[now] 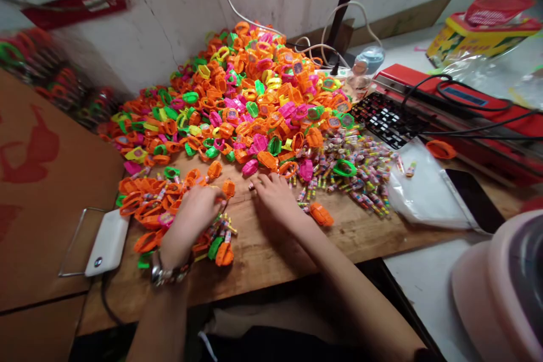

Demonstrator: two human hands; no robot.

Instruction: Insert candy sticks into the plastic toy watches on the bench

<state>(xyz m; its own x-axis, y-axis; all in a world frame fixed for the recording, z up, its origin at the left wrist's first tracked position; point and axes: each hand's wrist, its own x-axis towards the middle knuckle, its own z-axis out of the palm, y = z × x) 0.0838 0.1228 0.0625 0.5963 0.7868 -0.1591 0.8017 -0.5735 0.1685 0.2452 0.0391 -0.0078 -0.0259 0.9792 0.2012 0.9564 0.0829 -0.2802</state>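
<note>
A big heap of small plastic toy watches (250, 96) in orange, pink, green and yellow covers the far part of the wooden table (263, 254). My left hand (193, 218), a wristwatch on its wrist, rests with fingers curled among a smaller cluster of orange watches (146, 203); what it holds is hidden. Beside it my right hand (275, 198) lies palm down on the wood, fingers stretched toward the heap's near edge. A single orange watch (321, 214) sits just right of it. Several small wrapped candy rolls (360, 172) lie scattered further right.
A white phone (106, 243) on a wire stand sits at the left edge. Clear plastic bags (419, 192), a dark phone (475, 201), a red sealing machine (449, 102) with black cables and a yellow box (479, 37) occupy the right. A pink rounded object (500, 294) is nearest right.
</note>
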